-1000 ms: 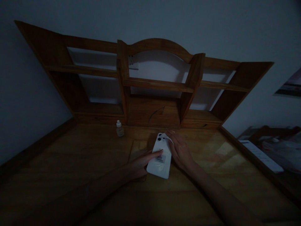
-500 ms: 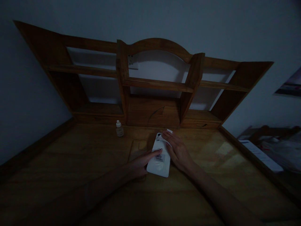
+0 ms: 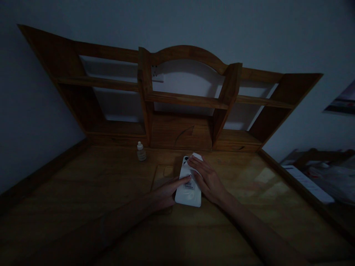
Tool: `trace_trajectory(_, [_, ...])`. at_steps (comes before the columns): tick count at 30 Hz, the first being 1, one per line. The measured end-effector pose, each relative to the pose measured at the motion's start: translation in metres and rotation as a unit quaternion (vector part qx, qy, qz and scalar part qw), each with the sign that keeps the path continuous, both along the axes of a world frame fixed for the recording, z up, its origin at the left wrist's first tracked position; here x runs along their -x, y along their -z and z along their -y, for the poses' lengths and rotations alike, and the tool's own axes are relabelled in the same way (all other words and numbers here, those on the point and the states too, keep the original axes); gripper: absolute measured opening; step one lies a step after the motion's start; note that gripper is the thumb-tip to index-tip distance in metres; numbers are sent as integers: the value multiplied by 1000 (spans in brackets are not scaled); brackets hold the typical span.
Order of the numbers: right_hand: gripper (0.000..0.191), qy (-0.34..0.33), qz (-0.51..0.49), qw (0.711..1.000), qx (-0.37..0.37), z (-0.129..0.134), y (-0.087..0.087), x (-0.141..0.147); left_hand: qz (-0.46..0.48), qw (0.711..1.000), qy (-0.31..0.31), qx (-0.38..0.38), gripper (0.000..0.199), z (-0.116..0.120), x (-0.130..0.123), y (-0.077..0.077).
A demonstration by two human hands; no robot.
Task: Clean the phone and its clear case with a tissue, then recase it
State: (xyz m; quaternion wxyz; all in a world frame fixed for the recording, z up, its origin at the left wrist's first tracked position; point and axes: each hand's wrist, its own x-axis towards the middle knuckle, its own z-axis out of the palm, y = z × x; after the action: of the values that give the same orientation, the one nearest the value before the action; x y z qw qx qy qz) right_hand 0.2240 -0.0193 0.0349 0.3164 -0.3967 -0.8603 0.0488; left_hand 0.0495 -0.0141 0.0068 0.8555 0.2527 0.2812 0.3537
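A white phone-shaped object [image 3: 188, 197] with dark camera circles at its far end and a small printed label is held above the wooden desk. My left hand [image 3: 168, 192] grips its left edge, with the thumb lying across the label. On its upper right part rests my right hand [image 3: 206, 177], its fingers pressed round a thin white cloth or tissue [image 3: 198, 156]. Part of the cloth is hidden under the fingers. Below and left of the object, a flat, clear rectangular thing [image 3: 162, 175] lies on the desk [image 3: 111, 181].
A small bottle with a white cap [image 3: 141, 153] stands left of the hands. Behind it rises a wooden shelf unit [image 3: 183, 98] against the wall. Beyond the desk's right edge lie a white sheet or box [image 3: 307, 183] and a plastic bag [image 3: 332, 179].
My right fingers and the cloth have shifted slightly left over the object, and more cloth shows above them. The object has turned a little in my left hand.
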Motion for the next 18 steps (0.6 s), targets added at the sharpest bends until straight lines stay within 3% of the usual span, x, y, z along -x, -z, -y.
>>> trace_trajectory(18, [40, -35, 4, 999, 34, 3, -2, 0, 16, 997, 21, 75, 17, 1, -1, -12])
